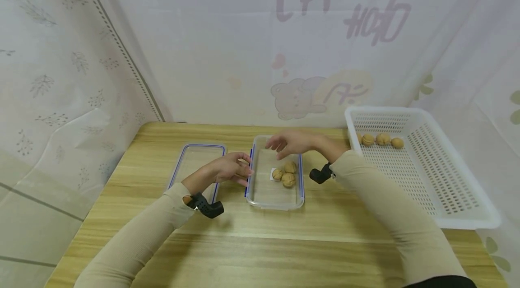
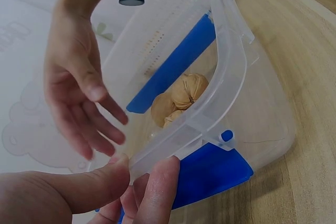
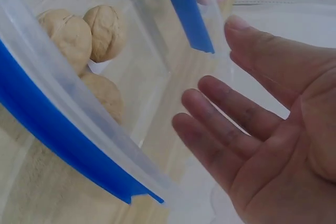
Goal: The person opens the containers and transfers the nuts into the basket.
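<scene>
Basket, right of frame | box, centre, pinched by your left hand | your right hand above it, fingers loosely spread, empty | walnuts in box: likely mid-transfer; next calls for careful right-hand placement

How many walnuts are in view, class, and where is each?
7. Three walnuts sit together in the clear container; four lie in a row at the far end of the white basket, the leftmost partly hidden. Others could be hidden there.
</scene>
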`<action>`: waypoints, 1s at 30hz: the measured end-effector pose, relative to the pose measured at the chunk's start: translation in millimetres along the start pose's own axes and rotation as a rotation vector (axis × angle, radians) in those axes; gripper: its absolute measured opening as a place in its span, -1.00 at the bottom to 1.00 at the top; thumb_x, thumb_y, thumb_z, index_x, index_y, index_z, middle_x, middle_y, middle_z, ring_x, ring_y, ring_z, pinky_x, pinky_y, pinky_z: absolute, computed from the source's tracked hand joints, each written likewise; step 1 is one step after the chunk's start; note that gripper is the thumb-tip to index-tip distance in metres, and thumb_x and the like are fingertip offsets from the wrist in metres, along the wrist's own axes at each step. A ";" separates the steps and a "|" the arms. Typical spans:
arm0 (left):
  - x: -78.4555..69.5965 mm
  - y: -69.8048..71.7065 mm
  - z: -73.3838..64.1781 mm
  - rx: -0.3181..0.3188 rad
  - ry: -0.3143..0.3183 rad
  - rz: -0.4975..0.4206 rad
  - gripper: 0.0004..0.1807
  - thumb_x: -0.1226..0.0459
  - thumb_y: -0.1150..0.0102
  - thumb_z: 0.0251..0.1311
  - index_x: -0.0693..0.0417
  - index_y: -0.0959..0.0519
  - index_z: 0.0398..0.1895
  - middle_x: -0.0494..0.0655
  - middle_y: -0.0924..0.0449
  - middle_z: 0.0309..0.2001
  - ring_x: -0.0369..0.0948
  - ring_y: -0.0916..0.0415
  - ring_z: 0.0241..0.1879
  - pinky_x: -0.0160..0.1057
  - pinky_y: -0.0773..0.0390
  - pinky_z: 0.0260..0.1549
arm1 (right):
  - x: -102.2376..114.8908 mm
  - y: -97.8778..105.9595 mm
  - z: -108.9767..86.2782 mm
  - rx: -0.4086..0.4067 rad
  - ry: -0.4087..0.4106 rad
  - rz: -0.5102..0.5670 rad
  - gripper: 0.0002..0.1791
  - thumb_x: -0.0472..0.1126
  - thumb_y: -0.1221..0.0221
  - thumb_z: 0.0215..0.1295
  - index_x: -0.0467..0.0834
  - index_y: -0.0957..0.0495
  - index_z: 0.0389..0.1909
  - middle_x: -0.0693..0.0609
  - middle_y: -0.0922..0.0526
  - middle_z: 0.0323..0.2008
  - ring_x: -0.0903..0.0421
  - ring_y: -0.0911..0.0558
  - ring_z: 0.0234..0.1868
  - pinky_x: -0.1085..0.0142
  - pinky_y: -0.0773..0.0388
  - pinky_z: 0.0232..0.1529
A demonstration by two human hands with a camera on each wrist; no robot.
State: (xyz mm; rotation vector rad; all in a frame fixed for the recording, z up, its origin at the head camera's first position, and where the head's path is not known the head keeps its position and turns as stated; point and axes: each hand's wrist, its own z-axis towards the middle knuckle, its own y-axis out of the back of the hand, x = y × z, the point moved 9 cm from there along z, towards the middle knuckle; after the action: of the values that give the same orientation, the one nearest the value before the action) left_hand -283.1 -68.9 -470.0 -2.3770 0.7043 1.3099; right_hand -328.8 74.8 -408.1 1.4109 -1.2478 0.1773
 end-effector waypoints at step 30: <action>0.7 0.5 1.2 0.004 -0.001 -0.004 -0.58 0.57 -0.03 0.42 0.39 -0.20 0.26 0.07 -0.46 -0.21 -0.15 -0.53 -0.26 -0.17 -0.82 -0.21 | -17.6 -44.2 18.7 0.145 -0.213 -0.196 -0.71 -0.46 -0.36 0.19 -0.15 -0.72 -0.09 0.02 -0.64 -0.13 0.12 -0.57 -0.04 0.31 -0.62 0.08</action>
State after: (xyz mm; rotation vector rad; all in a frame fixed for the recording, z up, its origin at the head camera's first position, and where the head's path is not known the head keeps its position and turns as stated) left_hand -283.9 -68.8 -471.2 -2.3731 0.7006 1.3073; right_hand -313.6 58.6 -454.2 1.7034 -1.2796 -0.0180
